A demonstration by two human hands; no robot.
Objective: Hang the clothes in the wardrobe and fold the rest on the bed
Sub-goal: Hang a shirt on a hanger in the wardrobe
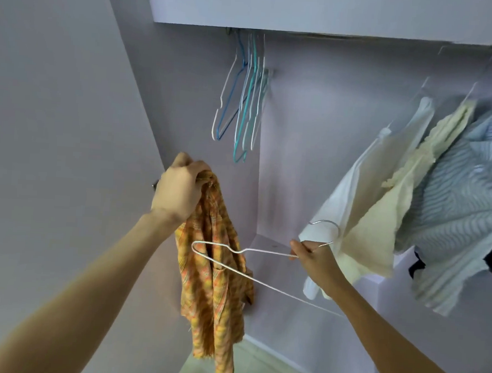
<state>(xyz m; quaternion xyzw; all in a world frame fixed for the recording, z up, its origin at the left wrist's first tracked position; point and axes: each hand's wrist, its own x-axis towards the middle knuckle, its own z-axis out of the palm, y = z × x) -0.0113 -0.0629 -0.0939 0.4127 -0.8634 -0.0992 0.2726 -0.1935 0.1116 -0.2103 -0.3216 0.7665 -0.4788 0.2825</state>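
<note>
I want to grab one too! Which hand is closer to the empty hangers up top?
Left. The left hand, gripping the orange shirt, is just below-left of the empty hangers; the right hand is lower, further right.

left hand (178, 189) grips orange shirt (215, 285) | right hand (311, 258) pinches hanger (235, 265)

I stand facing pale lilac walls (57, 88) that meet in a corner, a matching shelf (307, 11) running overhead, a low ledge (270, 245) of the same colour below, and a strip of greenish floor (245, 368) under soft, even light
</note>
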